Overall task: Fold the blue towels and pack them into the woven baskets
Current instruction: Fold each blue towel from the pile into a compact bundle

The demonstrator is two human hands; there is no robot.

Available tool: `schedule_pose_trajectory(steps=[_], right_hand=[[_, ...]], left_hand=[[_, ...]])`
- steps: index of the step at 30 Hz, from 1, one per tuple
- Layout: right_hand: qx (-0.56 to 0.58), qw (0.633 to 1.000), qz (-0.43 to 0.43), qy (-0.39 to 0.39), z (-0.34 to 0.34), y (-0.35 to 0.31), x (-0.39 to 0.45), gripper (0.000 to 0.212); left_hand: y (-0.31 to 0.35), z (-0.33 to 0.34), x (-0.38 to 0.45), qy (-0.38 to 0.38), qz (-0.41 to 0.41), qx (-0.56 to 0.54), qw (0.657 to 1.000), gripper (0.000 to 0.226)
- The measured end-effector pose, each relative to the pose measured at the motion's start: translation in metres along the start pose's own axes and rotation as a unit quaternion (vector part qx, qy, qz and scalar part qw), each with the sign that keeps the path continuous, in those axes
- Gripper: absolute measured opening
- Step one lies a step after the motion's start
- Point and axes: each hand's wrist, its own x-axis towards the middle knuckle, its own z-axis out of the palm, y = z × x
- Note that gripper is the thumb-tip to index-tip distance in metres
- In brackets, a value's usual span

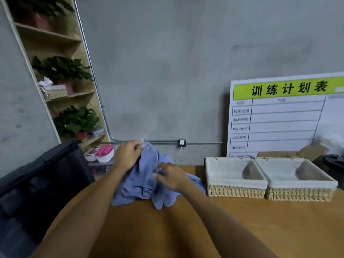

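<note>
A crumpled pile of blue towels (143,183) lies at the far left of the wooden table (242,229). My left hand (127,155) pinches a top corner of a towel and lifts it above the pile. My right hand (172,175) grips the cloth lower down on the right side of the pile; it is blurred. Two woven baskets with white lining stand side by side at the back right, the left basket (235,190) and the right basket (299,194). Nothing lies in either basket.
A white board with a green header (284,116) leans on the wall behind the baskets. A dark suitcase (41,183) stands left of the table. A shelf with potted plants (63,71) rises at the left. Cardboard (310,151) and a dark round object (335,162) sit far right.
</note>
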Motion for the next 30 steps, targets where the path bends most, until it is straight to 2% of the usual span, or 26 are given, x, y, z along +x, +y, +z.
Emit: schedule_pose_trajectory(steps=[2, 5, 10, 13, 15, 18, 21, 23, 26, 28, 30], right_hand=[[0.055, 0.998, 0.021, 0.029, -0.025, -0.023, -0.004, 0.040], [0.057, 0.997, 0.016, 0.051, -0.048, -0.049, -0.013, 0.049], [0.075, 0.990, 0.012, 0.116, -0.062, -0.064, -0.029, 0.030], [0.078, 0.989, 0.037, 0.123, -0.068, -0.051, -0.048, 0.029], [0.086, 0.992, 0.016, 0.094, -0.077, -0.032, -0.067, 0.023], [0.048, 0.997, -0.023, 0.053, -0.101, 0.004, -0.100, 0.033], [0.011, 0.999, -0.009, 0.030, -0.120, 0.053, -0.124, 0.021], [-0.013, 1.000, 0.004, 0.008, -0.130, 0.077, -0.137, 0.025], [-0.015, 0.999, -0.019, 0.025, -0.148, 0.089, -0.148, 0.030], [0.011, 0.998, -0.027, 0.064, -0.159, 0.092, -0.156, 0.027], [0.027, 0.998, -0.017, 0.050, -0.162, 0.097, -0.169, 0.030]], left_hand=[[0.031, -0.031, 0.002, 0.036, 0.021, -0.049, 0.998, 0.030], [0.065, -0.064, -0.001, 0.037, 0.070, -0.066, 0.995, 0.035], [0.095, -0.081, -0.019, 0.016, 0.103, -0.149, 0.983, 0.022], [0.103, -0.072, -0.037, -0.034, 0.115, -0.185, 0.975, 0.024], [0.094, -0.058, -0.047, -0.073, 0.114, -0.189, 0.973, 0.022], [0.072, -0.027, -0.071, -0.159, 0.101, -0.168, 0.968, 0.020], [0.054, 0.011, -0.093, -0.225, 0.099, -0.122, 0.962, 0.049], [0.061, 0.026, -0.107, -0.243, 0.120, -0.104, 0.957, 0.061], [0.092, 0.027, -0.106, -0.229, 0.149, -0.078, 0.959, 0.035], [0.107, 0.026, -0.101, -0.191, 0.161, -0.093, 0.964, 0.037], [0.117, 0.031, -0.105, -0.194, 0.150, -0.132, 0.960, 0.045]])
